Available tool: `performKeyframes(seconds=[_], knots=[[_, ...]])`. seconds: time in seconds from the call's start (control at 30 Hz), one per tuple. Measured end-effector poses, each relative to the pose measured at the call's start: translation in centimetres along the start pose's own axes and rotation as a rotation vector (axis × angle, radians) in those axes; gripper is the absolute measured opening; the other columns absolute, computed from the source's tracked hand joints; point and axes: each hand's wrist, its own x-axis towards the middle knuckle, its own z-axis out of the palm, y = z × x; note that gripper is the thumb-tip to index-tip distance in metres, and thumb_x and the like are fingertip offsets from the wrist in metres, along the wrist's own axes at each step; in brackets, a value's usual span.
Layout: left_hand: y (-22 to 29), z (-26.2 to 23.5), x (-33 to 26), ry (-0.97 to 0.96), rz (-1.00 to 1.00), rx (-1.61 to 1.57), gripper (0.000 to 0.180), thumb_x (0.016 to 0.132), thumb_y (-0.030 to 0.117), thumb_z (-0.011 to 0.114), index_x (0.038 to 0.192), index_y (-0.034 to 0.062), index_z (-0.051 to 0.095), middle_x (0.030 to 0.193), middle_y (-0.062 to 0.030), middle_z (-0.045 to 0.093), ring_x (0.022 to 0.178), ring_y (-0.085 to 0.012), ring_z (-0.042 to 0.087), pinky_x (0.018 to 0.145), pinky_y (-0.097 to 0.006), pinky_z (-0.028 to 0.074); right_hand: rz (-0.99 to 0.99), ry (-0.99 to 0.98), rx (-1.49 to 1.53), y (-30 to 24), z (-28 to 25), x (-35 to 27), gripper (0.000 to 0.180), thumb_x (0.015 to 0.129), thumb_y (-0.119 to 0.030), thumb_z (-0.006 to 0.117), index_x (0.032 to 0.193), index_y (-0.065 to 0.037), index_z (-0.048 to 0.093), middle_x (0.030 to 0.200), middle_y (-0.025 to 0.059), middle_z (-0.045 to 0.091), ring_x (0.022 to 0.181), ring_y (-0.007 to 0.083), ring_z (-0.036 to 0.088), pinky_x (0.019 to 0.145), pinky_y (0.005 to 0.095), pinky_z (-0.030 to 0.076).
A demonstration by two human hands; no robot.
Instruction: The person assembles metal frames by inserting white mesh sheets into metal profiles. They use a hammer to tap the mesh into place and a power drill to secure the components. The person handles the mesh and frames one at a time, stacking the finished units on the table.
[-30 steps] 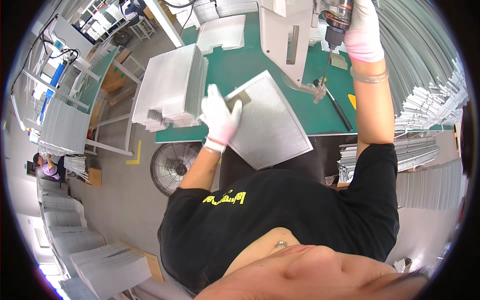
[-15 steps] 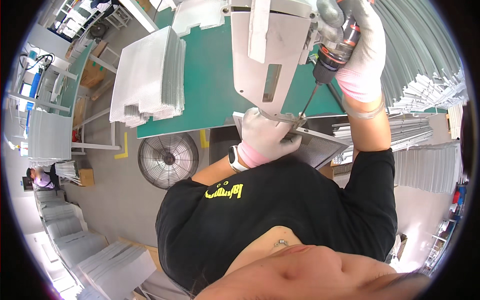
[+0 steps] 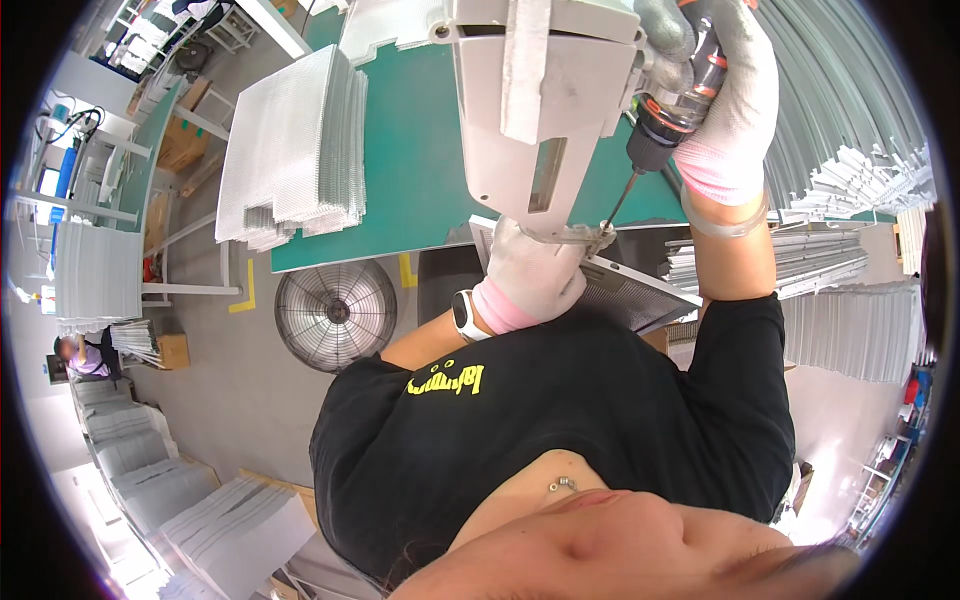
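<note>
1. Mesh panel (image 3: 640, 290) lay at the green tabletop's (image 3: 420, 180) near edge, under the grey fixture (image 3: 540, 110).
2. My left hand (image 3: 535, 270) pressed down on its corner, fingers closed.
3. My right hand (image 3: 725, 110) gripped the powered screwdriver (image 3: 670, 110), bit tip touching the panel.

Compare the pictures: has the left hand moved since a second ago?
Yes. The left hand left the mesh panel's middle on the green table and now grips the panel's edge at the table's near edge, under the screwdriver tip.

A grey floor (image 3: 230, 390) carries a round fan (image 3: 336, 314) under the green bench (image 3: 420, 170), with white racks (image 3: 95, 270) at its left edge.
</note>
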Motion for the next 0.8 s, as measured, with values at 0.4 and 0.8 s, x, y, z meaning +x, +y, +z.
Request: performKeyframes(seconds=[0.4,0.8], knots=[[0.5,-0.7,0.5,-0.012,-0.033,-0.043,0.038,0.068,0.026,0.074,0.103,0.0148,0.071,0.083,-0.0009,0.065,0.070,-0.0239,0.064,0.067,-0.043,0.047,-0.038,0.075,-0.055,0.0,1.7,0.7,0.063,0.100,-0.039,0.058,0.151,-0.010,0.035,0.077,0.0016,0.053,0.057,0.0087,0.047,0.051,0.0220,0.037],[0.1,-0.2,-0.2,-0.042,-0.031,-0.101,0.038,0.070,0.029,0.079,0.104,0.0149,0.072,0.084,0.0016,0.066,0.075,-0.0202,0.063,0.067,-0.037,0.046,0.069,0.015,0.145,-0.9,3.7,-0.2,0.058,0.099,-0.037,0.058,0.144,-0.005,0.040,0.075,0.0015,0.054,0.056,0.0083,0.048,0.052,0.0229,0.040]])
